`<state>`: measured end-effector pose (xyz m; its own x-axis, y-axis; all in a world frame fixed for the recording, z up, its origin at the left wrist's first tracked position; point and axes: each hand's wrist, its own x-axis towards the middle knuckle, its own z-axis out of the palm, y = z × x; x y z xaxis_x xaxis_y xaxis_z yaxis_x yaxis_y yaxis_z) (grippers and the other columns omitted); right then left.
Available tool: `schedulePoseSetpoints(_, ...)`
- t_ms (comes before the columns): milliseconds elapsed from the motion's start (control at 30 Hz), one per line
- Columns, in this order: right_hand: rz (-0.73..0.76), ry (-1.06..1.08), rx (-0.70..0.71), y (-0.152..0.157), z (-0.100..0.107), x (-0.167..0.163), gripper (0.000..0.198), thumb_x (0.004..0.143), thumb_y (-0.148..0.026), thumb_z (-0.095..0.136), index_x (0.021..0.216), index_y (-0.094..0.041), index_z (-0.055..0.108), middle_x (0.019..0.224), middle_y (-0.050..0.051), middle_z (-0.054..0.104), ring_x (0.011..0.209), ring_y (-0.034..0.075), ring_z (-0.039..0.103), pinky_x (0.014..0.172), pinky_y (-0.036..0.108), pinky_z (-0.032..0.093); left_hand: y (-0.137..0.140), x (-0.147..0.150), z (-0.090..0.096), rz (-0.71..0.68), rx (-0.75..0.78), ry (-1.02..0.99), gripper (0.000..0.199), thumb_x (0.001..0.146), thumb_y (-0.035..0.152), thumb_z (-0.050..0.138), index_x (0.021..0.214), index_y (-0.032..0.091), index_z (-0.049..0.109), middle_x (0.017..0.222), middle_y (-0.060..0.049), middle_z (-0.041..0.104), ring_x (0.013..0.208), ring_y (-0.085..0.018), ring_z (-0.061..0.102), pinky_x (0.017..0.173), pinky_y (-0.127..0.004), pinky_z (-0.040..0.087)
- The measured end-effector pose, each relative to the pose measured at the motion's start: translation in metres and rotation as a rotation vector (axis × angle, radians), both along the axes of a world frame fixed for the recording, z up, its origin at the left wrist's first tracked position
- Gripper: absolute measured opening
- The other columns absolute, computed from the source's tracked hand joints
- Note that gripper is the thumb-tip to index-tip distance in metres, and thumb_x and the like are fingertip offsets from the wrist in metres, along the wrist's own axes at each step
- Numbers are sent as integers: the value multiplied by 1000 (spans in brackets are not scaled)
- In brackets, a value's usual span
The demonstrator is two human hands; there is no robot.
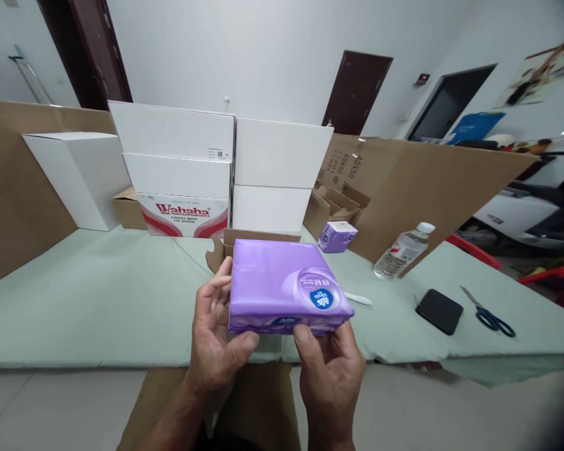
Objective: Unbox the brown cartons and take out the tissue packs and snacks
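We list first the purple tissue pack (pixel 272 275), one, Vinda label, held up over the near edge of the green-covered table (pixel 98 300). Left hand (pixel 216 338): curved around the pack's left end, fingers against its side, thumb at its near edge. Right hand (pixel 331 369): gripping the pack's near right corner, thumb on the front face, remaining fingers mostly hidden below. Right of the pack we enter a slim white article (pixel 358 299), partly hidden by it; farther right, a flat black object (pixel 439 311) and, just beside that, dark-handled scissors (pixel 491 319), slightly open. Directly behind the pack we note a brown carton (pixel 263 236), mostly concealed. Behind and to the pack's right: a clear bottle (pixel 404 250), white-capped, tilted in our view; a second, smaller-looking purple pack (pixel 337 237); an open brown box (pixel 333 207) behind this. Behind and to the pack's left we record a Wahaha box (pixel 183 215) and a tall white box (pixel 98 181). Farthest behind the pack, we count a dark door (pixel 357 91) in the pale wall (pixel 272 56).
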<state>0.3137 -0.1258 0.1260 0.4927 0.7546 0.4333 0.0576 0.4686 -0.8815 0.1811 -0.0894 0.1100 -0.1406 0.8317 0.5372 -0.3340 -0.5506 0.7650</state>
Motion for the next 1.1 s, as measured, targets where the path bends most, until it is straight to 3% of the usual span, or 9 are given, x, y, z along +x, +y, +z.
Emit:
schedulePoseSetpoints(233,61,-233,164,-9,-2,-6,61,91,-36,73,150,-28,58,153,14,57,143,39,52,112,61,50,-5,-35,5,3,1,84,112,62,57,95,157,31,42,154,-14,55,134,-38,61,104,-46,59)
schedulePoseSetpoints(300,109,-335,212,-11,-2,-6,61,92,-37,72,151,-31,57,155,13,55,146,39,48,114,62,47,-8,-45,6,-2,-46,76,113,60,58,95,157,31,43,156,-13,55,135,-40,61,106,-48,58)
schedulePoseSetpoints(433,94,-433,257,-6,-12,16,52,94,-36,70,144,-34,62,153,11,55,123,33,65,93,50,60,-9,-63,1,44,-135,-31,113,57,56,96,156,29,46,151,-14,59,130,-40,64,105,-48,59)
schedulePoseSetpoints(533,-108,-522,146,8,-25,56,36,93,-26,71,128,-33,71,131,8,69,100,24,69,82,42,60,-5,-78,-3,112,-177,-173,100,58,53,92,148,29,57,144,-11,66,130,-40,64,110,-51,55)
schedulePoseSetpoints(633,-146,-639,-81,31,-35,99,35,91,-35,72,125,-29,72,118,8,73,98,25,70,79,41,60,-2,-90,-2,215,-198,-321,77,59,50,89,131,33,69,136,-6,73,135,-40,61,117,-56,49)
schedulePoseSetpoints(800,96,-763,-269,67,-34,135,77,84,-45,75,155,-31,48,159,15,47,130,30,60,91,45,59,0,-99,8,243,-141,-394,57,68,39,84,124,36,73,130,0,76,137,-35,61,121,-56,44)
schedulePoseSetpoints(933,196,-812,-253,85,-23,134,71,85,-48,75,151,-35,54,171,10,30,150,32,41,108,49,50,-1,-103,8,250,-158,-412,56,68,37,84,124,35,73,129,0,77,136,-35,62,122,-55,44)
schedulePoseSetpoints(1000,213,-824,-316,92,-19,131,60,84,-46,75,141,-33,66,165,10,41,137,33,54,98,46,55,-1,-106,7,254,-170,-420,59,66,36,86,124,34,72,129,0,77,137,-34,61,122,-54,44)
schedulePoseSetpoints(1100,250,-820,-426,100,-21,125,38,84,-40,72,120,-30,79,128,10,71,99,27,68,81,40,57,-1,-109,4,262,-180,-429,64,62,38,89,124,33,72,130,-2,76,136,-36,61,121,-54,46)
